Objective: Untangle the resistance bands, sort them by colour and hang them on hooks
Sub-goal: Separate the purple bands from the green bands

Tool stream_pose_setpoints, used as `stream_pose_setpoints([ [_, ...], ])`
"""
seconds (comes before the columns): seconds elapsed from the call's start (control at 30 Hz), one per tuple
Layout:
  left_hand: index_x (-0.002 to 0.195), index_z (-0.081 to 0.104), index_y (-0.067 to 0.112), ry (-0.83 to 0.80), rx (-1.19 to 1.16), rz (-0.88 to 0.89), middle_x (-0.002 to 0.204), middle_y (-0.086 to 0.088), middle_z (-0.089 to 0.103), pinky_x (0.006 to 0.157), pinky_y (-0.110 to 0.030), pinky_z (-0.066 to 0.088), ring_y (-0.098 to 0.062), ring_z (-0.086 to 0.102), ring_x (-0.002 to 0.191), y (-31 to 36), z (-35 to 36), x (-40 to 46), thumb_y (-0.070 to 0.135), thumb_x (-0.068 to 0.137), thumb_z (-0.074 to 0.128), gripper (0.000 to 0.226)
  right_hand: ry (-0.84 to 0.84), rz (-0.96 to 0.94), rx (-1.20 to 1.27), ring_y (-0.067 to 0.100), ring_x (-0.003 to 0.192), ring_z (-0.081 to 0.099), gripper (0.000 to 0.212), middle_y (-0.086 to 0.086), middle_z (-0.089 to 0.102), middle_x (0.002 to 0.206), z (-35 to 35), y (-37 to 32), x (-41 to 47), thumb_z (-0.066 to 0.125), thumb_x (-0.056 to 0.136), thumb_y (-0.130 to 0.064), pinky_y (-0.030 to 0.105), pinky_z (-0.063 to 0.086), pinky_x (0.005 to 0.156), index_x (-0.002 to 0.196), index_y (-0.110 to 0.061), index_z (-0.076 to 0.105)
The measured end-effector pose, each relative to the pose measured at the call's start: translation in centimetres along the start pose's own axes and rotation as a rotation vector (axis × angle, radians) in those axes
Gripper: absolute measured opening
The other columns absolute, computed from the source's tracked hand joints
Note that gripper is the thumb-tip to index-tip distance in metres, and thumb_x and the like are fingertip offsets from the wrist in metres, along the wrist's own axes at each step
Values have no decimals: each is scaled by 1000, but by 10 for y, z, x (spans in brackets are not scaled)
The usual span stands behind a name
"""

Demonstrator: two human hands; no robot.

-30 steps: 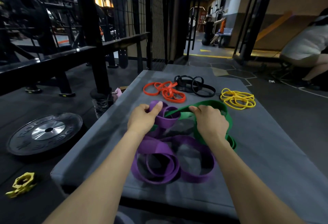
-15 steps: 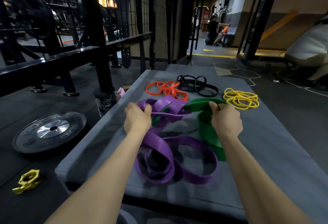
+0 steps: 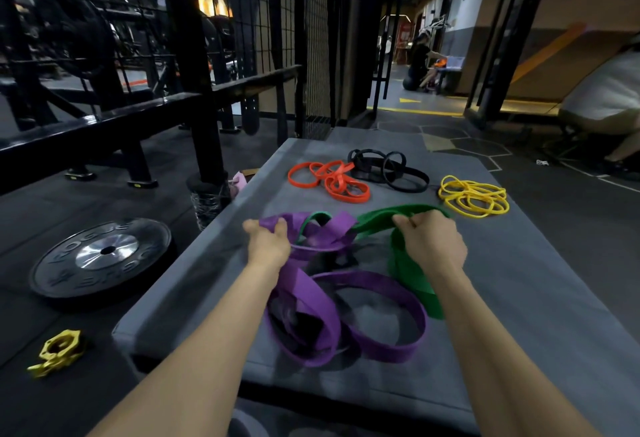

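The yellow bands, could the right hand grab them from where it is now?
Probably yes, but not right away. The yellow bands lie in the open on the mat, just past the right hand, with nothing between them. That hand is gripping the green band, so it would have to let go first.

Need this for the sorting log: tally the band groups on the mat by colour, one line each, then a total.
Individual bands in the tangles cannot be counted, so this tallies colour groups on the mat.
Orange bands: 1 pile
Black bands: 1 pile
Yellow bands: 1 pile
Purple bands: 1 tangle, gripped by the left hand
Green band: 1, gripped by the right hand
Total: 5 colour groups
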State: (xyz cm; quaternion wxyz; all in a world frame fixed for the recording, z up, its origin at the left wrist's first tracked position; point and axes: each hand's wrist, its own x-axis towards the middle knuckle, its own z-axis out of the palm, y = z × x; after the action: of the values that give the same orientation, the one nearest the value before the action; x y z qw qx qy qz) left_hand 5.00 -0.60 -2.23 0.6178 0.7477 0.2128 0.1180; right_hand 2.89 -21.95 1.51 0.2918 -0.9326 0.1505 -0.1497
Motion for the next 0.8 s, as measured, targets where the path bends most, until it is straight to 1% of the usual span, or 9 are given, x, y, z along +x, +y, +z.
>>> stream_pose_setpoints([
  [0.1, 121, 29, 0, 21, -48, 4, 117, -24, 54, 91, -40, 46, -40, 54, 109, -4, -7, 7, 30, 94, 48, 44, -207, -204, -118, 32, 79, 60, 41, 7, 56, 70, 5, -6, -3, 63, 82, -47, 33, 41, 64, 72, -7, 59],
  [0.17, 107, 34, 5, 25, -76, 48, 98, -16, 55, 82, -38, 44, -36, 57, 101, -5, -15, 12, 28, 95, 49, 30, -210, -303, -77, 32, 82, 60, 42, 10, 59, 74, 0, -14, -7, 64, 81, -48, 35, 43, 68, 76, -6, 61],
  [0.23, 100, 35, 8, 4, -85, 92, 83, -6, 51, 76, -34, 41, -28, 54, 88, -5, -24, 12, 29, 95, 48, 24, -150, -388, 11, 30, 106, 59, 40, 14, 67, 105, -5, -27, -10, 61, 86, -40, 34, 44, 85, 105, -5, 66],
  [0.27, 99, 36, 9, -9, -82, 114, 80, -3, 50, 74, -33, 40, -25, 52, 84, -5, -27, 12, 30, 95, 48, 24, -130, -442, 27, 27, 118, 54, 44, 11, 62, 122, -5, -35, -13, 61, 87, -35, 32, 42, 95, 121, -7, 60],
  [0.37, 93, 40, 15, -86, -103, 169, 83, -5, 53, 80, -37, 44, -22, 54, 84, -8, -30, 14, 32, 94, 50, 19, -174, -655, 2, 21, 130, 42, 55, 4, 49, 139, 8, -58, -19, 65, 85, -28, 31, 33, 107, 135, -15, 47],
  [0.5, 85, 43, 24, -180, -88, 207, 95, -13, 61, 88, -47, 48, -31, 61, 92, -8, -30, 10, 36, 91, 53, 17, -421, -799, -52, 20, 135, 35, 74, 2, 38, 146, 42, -68, -26, 71, 79, -26, 25, 25, 111, 143, -16, 34],
  [0.6, 86, 44, 22, -215, -92, 208, 96, -14, 62, 87, -48, 48, -32, 62, 91, -9, -33, 10, 38, 91, 52, 18, -579, -785, -93, 20, 134, 34, 90, 4, 32, 147, 59, -65, -25, 77, 72, -26, 24, 25, 111, 145, -12, 25],
  [0.67, 86, 45, 22, -249, -111, 187, 100, -15, 64, 90, -49, 49, -34, 63, 94, -10, -36, 10, 39, 91, 53, 20, -598, -758, -117, 21, 130, 37, 94, 4, 35, 141, 65, -61, -22, 80, 68, -22, 27, 30, 109, 144, -12, 26],
  [0.8, 87, 44, 19, -303, -126, 187, 91, -6, 67, 88, -46, 50, -24, 65, 84, -10, -39, 6, 37, 92, 52, 20, -579, -785, -159, 20, 102, 47, 67, 2, 40, 109, 65, -60, -18, 78, 62, -15, 24, 37, 84, 121, -12, 47],
])
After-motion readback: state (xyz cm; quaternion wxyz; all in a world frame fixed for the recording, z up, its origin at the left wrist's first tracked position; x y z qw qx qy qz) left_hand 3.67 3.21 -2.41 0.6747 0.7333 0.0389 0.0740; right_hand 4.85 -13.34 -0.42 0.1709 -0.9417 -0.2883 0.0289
